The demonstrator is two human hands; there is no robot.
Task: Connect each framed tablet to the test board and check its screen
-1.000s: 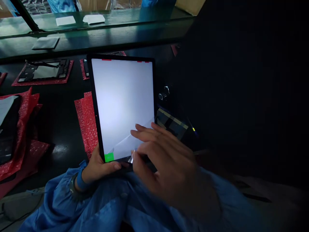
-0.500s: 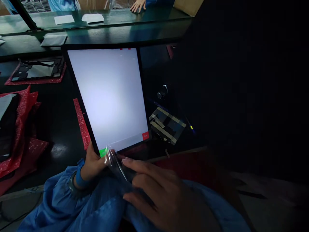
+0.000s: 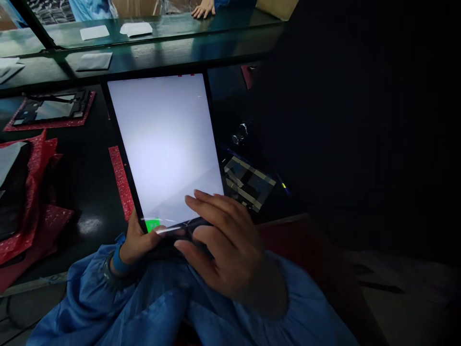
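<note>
A tablet point(image 3: 165, 144) with a bright white screen is held tilted up in front of me. A green patch is lit in its lower left corner. My left hand point(image 3: 139, 242) grips that corner, the thumb on the front and the other fingers mostly hidden behind. A clear plastic film point(image 3: 176, 228) lies along the screen's lower edge, by my left thumb. My right hand point(image 3: 226, 240) is over the lower right corner with its fingers apart and nothing held in them. Whether its fingertips touch the film or screen, I cannot tell.
At the left lie red bubble-wrap sleeves point(image 3: 36, 192) and an opened device point(image 3: 54, 106). A taped flat part point(image 3: 248, 182) lies right of the tablet. White cloths point(image 3: 94, 61) rest on the ledge; another person's hand point(image 3: 204, 8) lies on the far bench. The right side is dark.
My right hand has moved up and over the screen's lower right corner. The clear film, raised and curled before, now lies flatter along the lower edge. My left hand keeps its grip.
</note>
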